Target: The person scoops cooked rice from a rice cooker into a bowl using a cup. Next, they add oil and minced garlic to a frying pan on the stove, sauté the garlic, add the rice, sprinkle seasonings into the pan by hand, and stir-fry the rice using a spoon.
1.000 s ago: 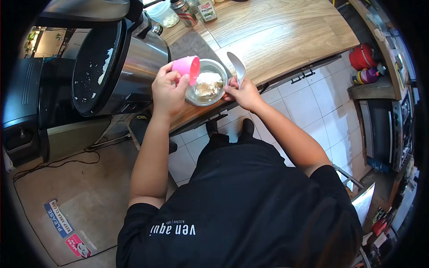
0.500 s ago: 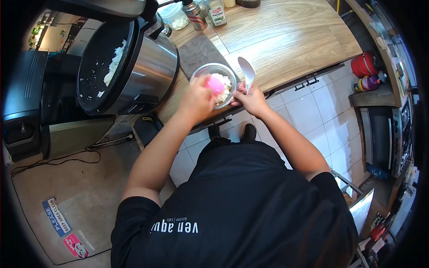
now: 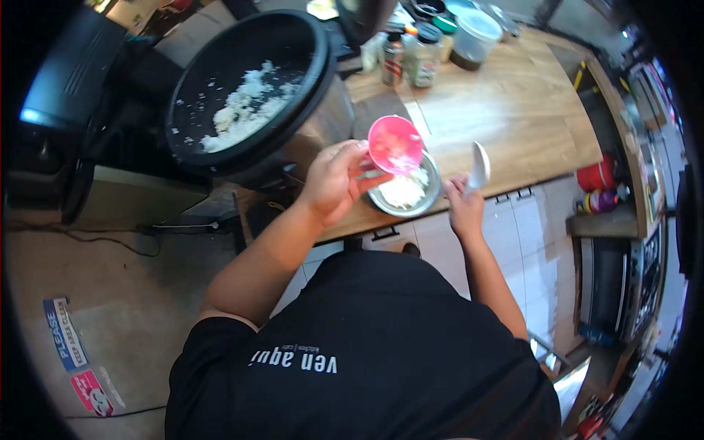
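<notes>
lifted from inside the bowl (image 3: 434,193), pink cup (image 3: 394,138) is tilted above it, grasped by left hand (image 3: 334,182); rice (image 3: 402,193) is uncovered; beside bowl, white spoon (image 3: 479,167) is clenched in right hand (image 3: 466,209).

Here's the wooden counter (image 3: 513,110) at two o'clock, catching a bright sheen! Pale floor tiles (image 3: 513,242) gleam between three and four, an oven (image 3: 607,275) just beyond, while dull brown floor (image 3: 169,315) spreads across eight o'clock.
</notes>
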Tool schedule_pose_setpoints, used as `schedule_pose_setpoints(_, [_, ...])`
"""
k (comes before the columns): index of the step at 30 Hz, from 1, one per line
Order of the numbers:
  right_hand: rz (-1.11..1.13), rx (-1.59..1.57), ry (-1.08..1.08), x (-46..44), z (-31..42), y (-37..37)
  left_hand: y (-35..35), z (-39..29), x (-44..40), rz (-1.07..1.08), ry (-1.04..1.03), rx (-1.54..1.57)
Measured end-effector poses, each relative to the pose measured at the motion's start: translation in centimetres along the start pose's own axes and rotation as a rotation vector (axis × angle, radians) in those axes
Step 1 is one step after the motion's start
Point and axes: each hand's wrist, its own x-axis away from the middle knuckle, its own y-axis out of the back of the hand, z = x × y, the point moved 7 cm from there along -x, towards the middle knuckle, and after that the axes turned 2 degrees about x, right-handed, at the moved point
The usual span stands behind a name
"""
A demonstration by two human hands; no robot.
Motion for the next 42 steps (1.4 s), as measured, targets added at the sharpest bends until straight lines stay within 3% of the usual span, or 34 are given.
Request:
schedule_pose_setpoints(1, [0.022, -0.052, 0.036, -0.1, 1.7, -0.5, -1.1, -2.0, 1.3, 0.012, 0.004, 0.088])
schedule_pose_setpoints(4, [0.035, -0.115, 0.138, 0.3, 8.0, -3.1, -2.2, -11.9, 4.4, 0.081, -0.244, 0.215])
schedule_pose_setpoints(7, [0.072, -0.122, 0.238, 0.4, 13.7, -7.3, -0.6, -23.2, 4.3, -0.023, -0.49, -0.112])
schedule_pose_setpoints(9, [0.151, -0.201, 0.265, -0.1, 16.7, -10.2, 3.7, -26.9, 0.8, -0.003, -0.432, -0.456])
schedule_pose_setpoints(11, [0.131, -0.153, 0.47, -1.0, 20.8, -12.8, 8.4, -27.8, -3.2, -0.15, -0.25, -1.096])
schedule_pose_setpoints(13, [0.148, -0.034, 0.581, -2.2, 24.2, -14.9, 9.8, -27.9, -5.7, -0.239, -0.198, -1.959])
schedule_pose_setpoints(15, [0.17, 0.092, 0.694, -3.1, 25.9, -17.2, 13.6, -25.6, -8.9, -0.194, -0.116, -2.091])
schedule_pose_setpoints(16, [0.223, 0.063, 0.571, -4.1, 25.6, -18.4, 14.3, -24.2, -9.6, -0.193, -0.085, -2.079])
schedule_pose_setpoints(19, [0.207, 0.028, 0.554, -6.3, 24.9, -20.0, 10.7, -21.9, -9.8, -0.082, 0.039, -1.857])
schedule_pose_setpoints(21, [0.087, 0.148, 0.642, -5.8, 26.7, -19.6, 9.5, -19.7, -9.6, -0.018, 0.014, -1.842])
schedule_pose_setpoints(23, [0.051, 0.214, 0.667, -5.4, 28.0, -19.3, 8.8, -19.5, -9.2, 0.004, -0.032, -1.872])
schedule_pose_setpoints(26, [0.149, 0.263, 0.515, -5.7, 28.1, -19.5, 8.0, -19.3, -8.1, 0.087, -0.003, -1.814])
schedule_pose_setpoints(34, [0.179, 0.269, 0.496, -5.9, 28.2, -19.7, 5.5, -20.0, -5.3, 0.146, 0.005, -1.643])
schedule_pose_setpoints(38, [0.195, 0.267, 0.485, -6.1, 27.8, -19.7, 4.3, -21.2, -4.1, 0.209, -0.03, -1.727])
schedule_pose_setpoints(41, [0.175, 0.236, 0.515, -6.0, 27.6, -19.7, 8.7, -21.4, -6.1, 0.152, 0.231, -1.17])
schedule_pose_setpoints(42, [0.174, 0.243, 0.514, -6.1, 27.5, -19.5, 10.2, -22.3, -7.6, 0.135, 0.212, -1.235])
